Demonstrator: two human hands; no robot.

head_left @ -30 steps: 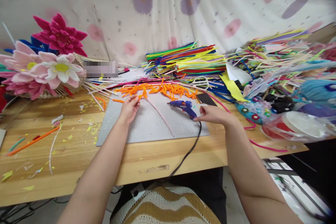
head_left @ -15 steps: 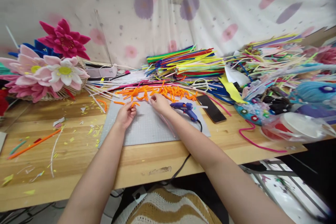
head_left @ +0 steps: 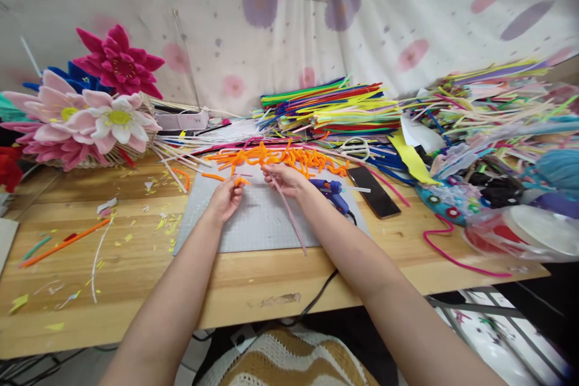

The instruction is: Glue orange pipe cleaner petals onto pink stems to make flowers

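Note:
Over the grey cutting mat [head_left: 257,232], my left hand [head_left: 227,198] is closed on an orange pipe cleaner [head_left: 212,177], whose curled end sticks out past the fingertips. My right hand [head_left: 284,180] pinches a thin pale pink pipe cleaner [head_left: 293,223], which slants down toward the mat's near edge. Just beyond both hands lies a heap of twisted orange pipe cleaner pieces [head_left: 312,161]. A blue glue gun [head_left: 333,193] rests on the mat, partly hidden behind my right forearm.
A phone [head_left: 374,192] lies right of the mat, with scissors [head_left: 355,148] behind it. Bundles of coloured pipe cleaners [head_left: 335,105] line the back. Fuzzy flowers [head_left: 113,120] stand at the left. A black cable [head_left: 316,298] hangs over the table's front edge.
My right hand has lifted the pale pink pipe cleaner from the mat. My left hand still holds the orange piece. The whole view has shifted slightly.

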